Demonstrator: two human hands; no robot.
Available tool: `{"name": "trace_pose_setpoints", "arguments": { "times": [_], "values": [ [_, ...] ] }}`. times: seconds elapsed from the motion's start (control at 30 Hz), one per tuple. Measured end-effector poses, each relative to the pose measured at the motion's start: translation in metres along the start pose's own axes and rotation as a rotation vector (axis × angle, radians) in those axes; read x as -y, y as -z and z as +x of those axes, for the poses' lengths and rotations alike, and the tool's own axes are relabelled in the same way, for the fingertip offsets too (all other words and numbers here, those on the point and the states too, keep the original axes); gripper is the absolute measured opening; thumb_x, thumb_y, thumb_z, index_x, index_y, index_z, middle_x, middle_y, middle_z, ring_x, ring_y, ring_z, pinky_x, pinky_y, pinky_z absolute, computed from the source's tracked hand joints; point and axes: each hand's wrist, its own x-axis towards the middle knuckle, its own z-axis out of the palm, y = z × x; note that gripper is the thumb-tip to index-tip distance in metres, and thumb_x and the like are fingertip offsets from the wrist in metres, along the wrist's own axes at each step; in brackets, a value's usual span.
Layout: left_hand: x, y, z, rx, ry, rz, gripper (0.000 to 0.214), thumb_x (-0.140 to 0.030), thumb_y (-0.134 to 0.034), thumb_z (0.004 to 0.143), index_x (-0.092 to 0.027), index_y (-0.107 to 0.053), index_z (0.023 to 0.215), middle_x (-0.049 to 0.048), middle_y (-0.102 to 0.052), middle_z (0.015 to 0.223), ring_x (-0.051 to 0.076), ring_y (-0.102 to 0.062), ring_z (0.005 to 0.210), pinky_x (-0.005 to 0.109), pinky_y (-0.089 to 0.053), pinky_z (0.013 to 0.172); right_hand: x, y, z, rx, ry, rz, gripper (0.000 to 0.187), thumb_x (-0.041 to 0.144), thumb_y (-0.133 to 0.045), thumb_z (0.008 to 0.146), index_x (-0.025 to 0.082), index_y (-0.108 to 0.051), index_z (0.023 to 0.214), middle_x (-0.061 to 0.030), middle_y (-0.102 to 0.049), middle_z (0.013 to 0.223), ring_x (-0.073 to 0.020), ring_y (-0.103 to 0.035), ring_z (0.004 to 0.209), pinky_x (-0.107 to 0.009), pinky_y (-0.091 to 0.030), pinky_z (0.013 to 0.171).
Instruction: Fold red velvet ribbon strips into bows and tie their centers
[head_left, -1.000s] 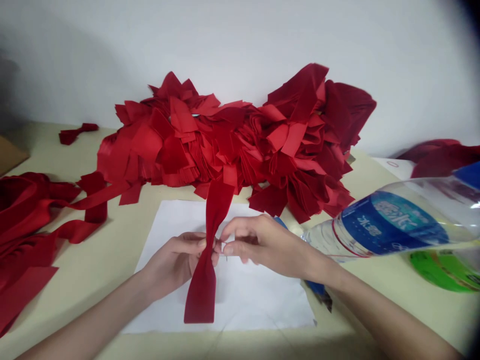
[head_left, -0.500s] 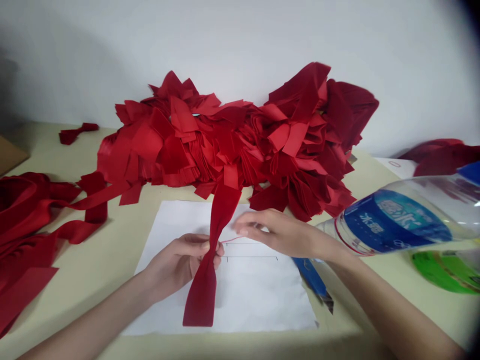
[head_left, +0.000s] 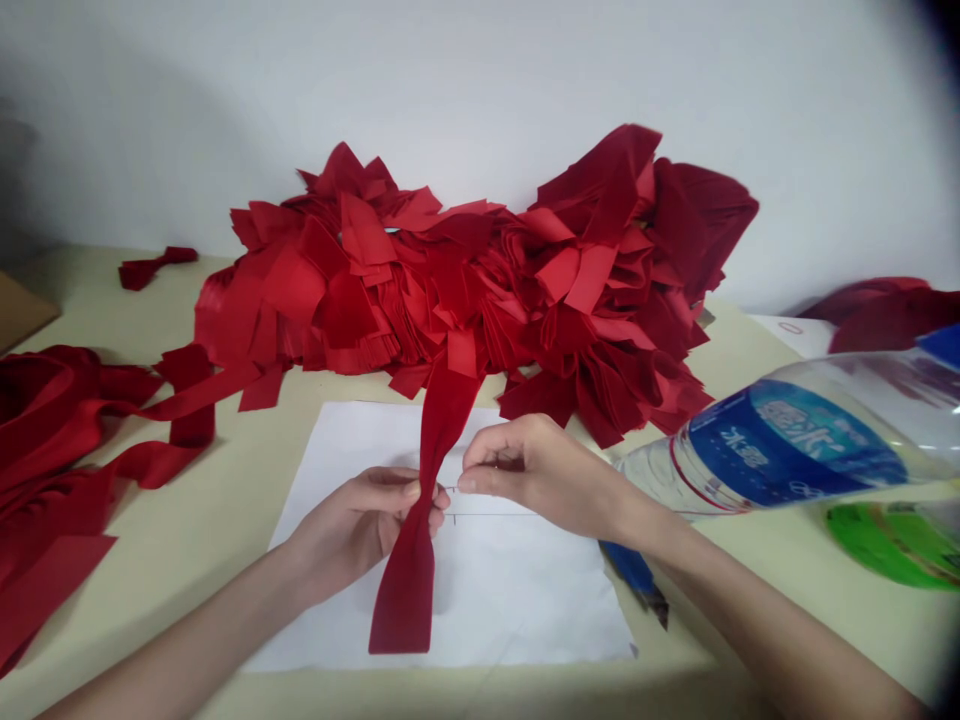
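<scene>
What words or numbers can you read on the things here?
"水" in white on the blue label of the plastic water bottle; the other characters there are too blurred to read.
A small red mark on the white card is too small to read.
The green round thing shows nothing I can read.

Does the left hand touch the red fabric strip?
Touching: the head view shows the left hand gathering the red fabric strip at its narrow middle.
</scene>
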Motion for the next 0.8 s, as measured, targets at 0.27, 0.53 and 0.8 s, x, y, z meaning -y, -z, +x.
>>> {"name": "trace_pose_setpoints", "arguments": {
  "times": [0.27,0.53,0.8],
  "values": [
    [-0.001,0.002,0.000,-0.009,0.005,-0.021,0.011,-0.019,-0.063,0.077,-0.010,-0.070,0.079,0.0040,-0.062,0.074,0.011,-0.057,0.066,0.020,-0.045,0.059,-0.010,0.018,0.004,0.084,-0.016,-0.085,0.021,0.031,-0.055,0.082,0.014,-0.061,0.071,0.0038,-0.044,0.057,-0.0070,-0.035,0.053,-0.020,-0.026,0.046],
    [0.000,0.001,0.000,0.008,-0.007,-0.019,0.016,-0.020,-0.063,0.078,-0.009,-0.070,0.087,0.0050,-0.064,0.071,0.011,-0.057,0.067,0.018,-0.044,0.061,-0.011,0.018,0.004,0.194,-0.007,0.061,0.021,0.032,-0.055,0.082,0.014,-0.062,0.076,0.0041,-0.042,0.059,-0.0073,-0.034,0.053,-0.020,-0.025,0.046],
    [0.003,0.002,0.000,0.059,-0.018,0.021,0.015,-0.019,-0.060,0.081,-0.010,-0.071,0.085,0.0063,-0.066,0.081,0.011,-0.058,0.069,0.019,-0.045,0.062,-0.007,0.014,0.003,0.151,-0.003,0.060,0.022,0.032,-0.055,0.083,0.013,-0.061,0.075,0.0033,-0.045,0.062,-0.0068,-0.035,0.055,-0.020,-0.027,0.047]
  ]
}}
